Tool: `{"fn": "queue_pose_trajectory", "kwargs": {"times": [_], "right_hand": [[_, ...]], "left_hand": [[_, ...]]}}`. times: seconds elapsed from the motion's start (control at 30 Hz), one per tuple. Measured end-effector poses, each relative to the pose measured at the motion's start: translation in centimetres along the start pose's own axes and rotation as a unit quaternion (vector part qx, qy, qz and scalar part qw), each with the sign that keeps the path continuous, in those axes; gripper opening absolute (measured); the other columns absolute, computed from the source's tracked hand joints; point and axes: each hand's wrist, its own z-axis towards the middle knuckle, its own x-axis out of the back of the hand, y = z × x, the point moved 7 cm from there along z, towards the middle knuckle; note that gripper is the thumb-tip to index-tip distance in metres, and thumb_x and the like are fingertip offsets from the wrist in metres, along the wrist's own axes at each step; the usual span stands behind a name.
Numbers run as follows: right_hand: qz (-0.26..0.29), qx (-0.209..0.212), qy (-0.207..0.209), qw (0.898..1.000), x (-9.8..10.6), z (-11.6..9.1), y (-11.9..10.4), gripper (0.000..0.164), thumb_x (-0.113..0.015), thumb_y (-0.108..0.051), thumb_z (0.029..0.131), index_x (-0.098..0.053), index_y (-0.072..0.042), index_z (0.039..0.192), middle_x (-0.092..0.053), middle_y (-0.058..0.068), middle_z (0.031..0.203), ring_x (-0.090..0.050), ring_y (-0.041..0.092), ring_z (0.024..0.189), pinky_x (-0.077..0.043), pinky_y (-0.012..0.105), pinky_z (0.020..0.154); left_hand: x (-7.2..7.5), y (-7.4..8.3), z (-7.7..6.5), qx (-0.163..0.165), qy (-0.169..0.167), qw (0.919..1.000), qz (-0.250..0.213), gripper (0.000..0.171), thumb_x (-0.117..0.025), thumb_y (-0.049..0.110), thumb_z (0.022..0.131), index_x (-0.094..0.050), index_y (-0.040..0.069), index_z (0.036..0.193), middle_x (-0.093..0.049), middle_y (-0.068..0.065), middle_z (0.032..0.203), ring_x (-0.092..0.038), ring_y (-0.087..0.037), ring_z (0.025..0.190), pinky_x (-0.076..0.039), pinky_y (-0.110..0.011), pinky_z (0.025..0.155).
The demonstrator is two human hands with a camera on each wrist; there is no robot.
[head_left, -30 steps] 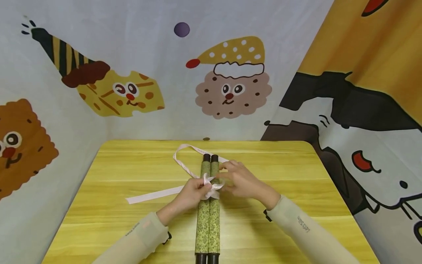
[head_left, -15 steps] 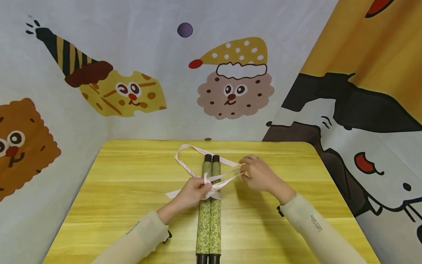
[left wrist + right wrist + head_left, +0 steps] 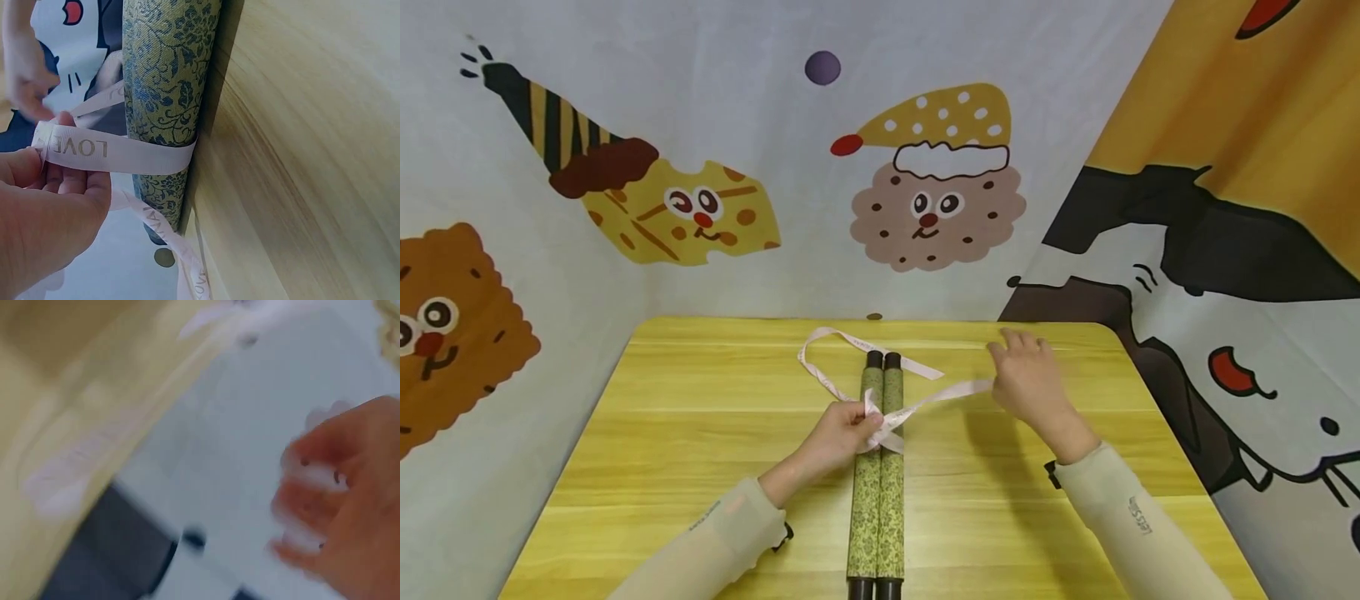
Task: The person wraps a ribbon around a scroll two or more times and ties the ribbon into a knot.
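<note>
Two rolled scrolls (image 3: 878, 517) in green patterned cloth with black end knobs lie side by side on the wooden table (image 3: 715, 375). A pale pink ribbon (image 3: 147, 156) with "LOVE" lettering passes around them and is gathered in a knot on top. My left hand (image 3: 833, 437) pinches the ribbon at the knot between thumb and fingers. To the right, my right hand (image 3: 1033, 383) is raised with its fingers bent and spread. A ribbon tail (image 3: 951, 392) stretches from the knot to beside it. The right wrist view, blurred, shows nothing between those fingers.
Another length of ribbon (image 3: 808, 358) loops on the table behind the scrolls, its cut end just right of their far knobs. A cartoon-printed curtain (image 3: 775, 292) hangs behind and around the table.
My right hand has moved right and away from the scrolls, drawing the ribbon loop out into one long tail. The left tail has gone from beside the left hand, which stays at the knot.
</note>
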Motion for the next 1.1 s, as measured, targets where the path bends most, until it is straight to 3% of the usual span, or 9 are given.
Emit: {"fn": "queue_pose_trajectory", "kwargs": {"times": [0.07,0.2,0.27,0.37,0.5,0.67,0.8,0.97,1.1], "right_hand": [[0.096,0.064,0.022,0.993,-0.1,0.1,-3.2,0.037,-0.060,-0.003,0.076,-0.063,-0.002,0.113,-0.057,0.019,0.123,-0.045,0.034,0.116,-0.037,0.060,0.095],[0.267,0.153,0.003,0.952,-0.9,-0.1,-9.3,0.029,-0.068,-0.019,0.084,-0.061,-0.010,0.110,-0.061,0.005,0.115,-0.047,0.018,0.114,-0.037,0.051,0.099],[0.304,0.187,0.001,0.934,-1.4,-0.1,-11.4,0.025,-0.070,-0.020,0.084,-0.060,-0.012,0.106,-0.062,0.000,0.107,-0.049,0.013,0.107,-0.040,0.046,0.096],[0.323,0.216,0.013,0.921,-2.1,0.0,-13.0,0.026,-0.073,-0.017,0.082,-0.060,-0.013,0.104,-0.063,-0.004,0.100,-0.051,0.010,0.099,-0.043,0.042,0.091],[0.343,0.213,0.009,0.915,-3.2,0.2,-13.5,0.031,-0.074,-0.018,0.081,-0.062,-0.016,0.109,-0.064,-0.008,0.099,-0.053,0.007,0.092,-0.046,0.037,0.084],[0.377,0.175,-0.016,0.909,-4.2,0.5,-13.4,0.029,-0.072,-0.018,0.083,-0.063,-0.018,0.111,-0.065,-0.008,0.101,-0.055,0.003,0.091,-0.050,0.029,0.080],[0.374,0.187,0.009,0.908,-3.8,0.5,-13.3,0.030,-0.070,-0.012,0.084,-0.066,-0.013,0.114,-0.066,-0.002,0.104,-0.056,0.004,0.091,-0.052,0.021,0.075],[0.337,0.222,0.051,0.913,-3.2,0.5,-13.5,0.029,-0.068,-0.007,0.084,-0.067,-0.005,0.113,-0.066,0.003,0.097,-0.054,0.005,0.083,-0.050,0.017,0.067],[0.318,0.239,0.062,0.915,-3.2,0.6,-13.7,0.023,-0.068,-0.003,0.083,-0.070,-0.002,0.106,-0.066,0.006,0.096,-0.056,0.009,0.086,-0.051,0.020,0.072]], "left_hand": [[-0.1,0.1,0.1,-0.004,-0.006,1.0000,-0.002,0.020,-0.054,0.015,0.096,-0.066,-0.001,0.092,-0.066,-0.021,0.081,-0.061,-0.030,0.070,-0.048,-0.022,0.054],[-0.1,0.4,0.2,-0.012,-0.012,0.9998,-0.001,0.021,-0.053,0.016,0.096,-0.067,0.001,0.093,-0.067,-0.021,0.081,-0.061,-0.036,0.076,-0.047,-0.024,0.056],[0.0,0.5,0.2,-0.017,-0.012,0.9998,0.001,0.022,-0.053,0.016,0.097,-0.067,0.001,0.093,-0.067,-0.020,0.080,-0.061,-0.037,0.076,-0.047,-0.025,0.057],[-0.1,0.7,0.2,-0.020,-0.016,0.9997,-0.005,0.022,-0.053,0.015,0.097,-0.068,-0.001,0.096,-0.068,-0.019,0.084,-0.061,-0.036,0.078,-0.053,-0.033,0.063],[-0.1,0.7,0.2,-0.015,-0.017,0.9997,-0.009,0.021,-0.055,0.015,0.095,-0.069,0.000,0.098,-0.069,-0.014,0.090,-0.063,-0.031,0.080,-0.055,-0.044,0.071],[0.1,1.0,0.2,-0.016,-0.007,0.9998,0.009,0.019,-0.059,0.018,0.093,-0.071,0.004,0.094,-0.070,-0.015,0.084,-0.061,-0.033,0.075,-0.048,-0.027,0.057],[0.4,1.0,0.2,-0.009,0.001,0.9999,0.011,0.016,-0.061,0.018,0.092,-0.071,0.006,0.097,-0.068,-0.021,0.083,-0.059,-0.042,0.075,-0.045,-0.021,0.051],[0.6,1.0,0.3,-0.005,-0.002,0.9998,0.019,0.017,-0.063,0.017,0.090,-0.070,0.005,0.100,-0.068,-0.022,0.087,-0.061,-0.040,0.078,-0.053,-0.037,0.061],[0.7,1.1,0.2,-0.020,-0.005,0.9991,0.036,0.016,-0.067,0.011,0.086,-0.070,0.004,0.101,-0.068,-0.022,0.092,-0.062,-0.033,0.080,-0.053,-0.048,0.072]]}}
